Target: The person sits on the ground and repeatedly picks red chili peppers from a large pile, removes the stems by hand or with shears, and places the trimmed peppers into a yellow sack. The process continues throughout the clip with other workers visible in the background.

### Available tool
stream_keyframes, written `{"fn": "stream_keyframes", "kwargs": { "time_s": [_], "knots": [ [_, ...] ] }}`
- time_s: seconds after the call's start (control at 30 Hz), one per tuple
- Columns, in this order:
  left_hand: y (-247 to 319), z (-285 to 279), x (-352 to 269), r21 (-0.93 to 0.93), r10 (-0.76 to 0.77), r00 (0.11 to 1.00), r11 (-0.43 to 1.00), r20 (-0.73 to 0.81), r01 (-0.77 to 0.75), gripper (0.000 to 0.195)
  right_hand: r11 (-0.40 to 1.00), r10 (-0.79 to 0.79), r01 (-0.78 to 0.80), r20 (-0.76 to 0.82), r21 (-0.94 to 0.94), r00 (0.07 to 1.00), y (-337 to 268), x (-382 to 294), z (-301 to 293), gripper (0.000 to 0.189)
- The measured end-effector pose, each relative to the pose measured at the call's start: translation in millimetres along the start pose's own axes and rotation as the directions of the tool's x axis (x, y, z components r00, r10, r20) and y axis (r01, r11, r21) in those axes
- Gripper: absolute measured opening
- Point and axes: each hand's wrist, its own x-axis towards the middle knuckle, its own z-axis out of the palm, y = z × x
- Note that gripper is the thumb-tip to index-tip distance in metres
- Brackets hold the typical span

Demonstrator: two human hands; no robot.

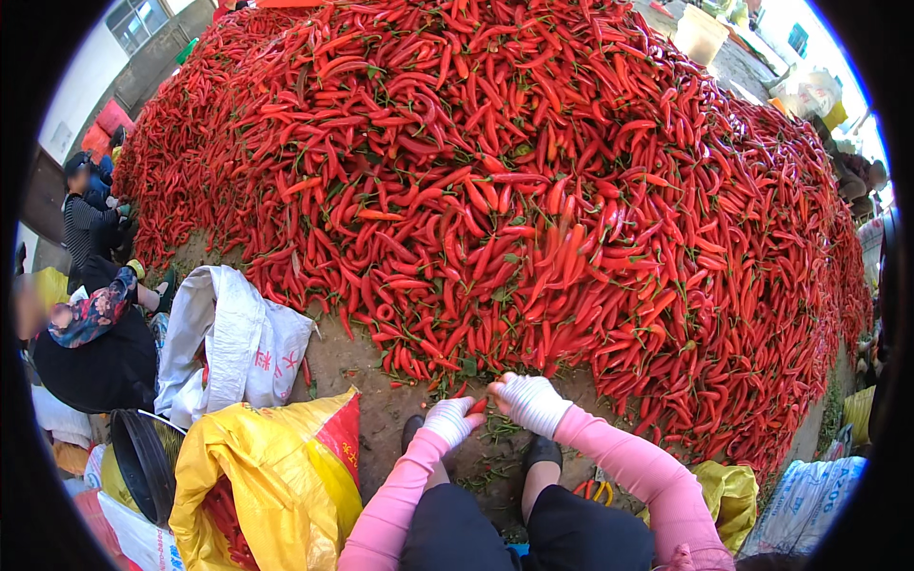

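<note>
A huge heap of red chili peppers [457,214] fills the ground before me. Close to its near edge, my left hand [451,421], in a white striped fingerless glove, holds a red chili pepper [478,406]. To its right, my right hand [525,401], gloved alike, has its fingers bent near the pepper's side; whether anything is between them I cannot tell. Green stems [493,464] lie on the soil below my hands, between my shoes. At my left stands a yellow woven sack [271,471] with red peppers inside its mouth.
A white woven sack [268,342] stands beyond the yellow one, beside a black bucket [143,464]. People sit at the heap's left edge, one in a striped top [89,221]. Orange-handled scissors [603,492] lie by my right leg. More sacks [803,503] stand at the lower right.
</note>
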Motion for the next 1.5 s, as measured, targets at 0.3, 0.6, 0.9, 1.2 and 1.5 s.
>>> {"fn": "stream_keyframes", "kwargs": {
  "time_s": [0.3, 0.6, 0.9, 1.2, 1.5],
  "knots": [
    [-8, 20, -6, 0.122, 0.142, 0.949, 0.976, 0.28, -0.182, 0.035, 0.973, -0.228, 0.232, 0.245, 0.012, 0.942, -12, -31, 9, 0.02],
    [12, 10, 5, -0.203, 0.252, 0.878, 0.962, 0.408, -0.182, 0.036, 0.333, 0.396, -0.372, 0.229, 0.867, 0.889, -4, -72, 28, 0.021],
    [-10, 33, 38, -0.695, 0.033, 0.998, 0.717, -0.052, -0.06, 0.021, 0.534, 0.831, -0.631, -0.211, 0.563, 0.516, 74, -36, 49, 0.049],
    [29, 31, 61, -0.528, 0.076, 0.995, 0.843, -0.069, -0.101, 0.037, 0.068, 0.803, -0.117, 0.016, 0.991, 0.596, 54, -48, 39, 0.018],
    [25, 34, 46, -0.327, 0.292, 0.946, 0.916, 0.144, -0.233, 0.031, -0.516, 0.496, -0.054, 0.349, 0.855, 0.795, 19, -69, 27, 0.018]
  ]
}}
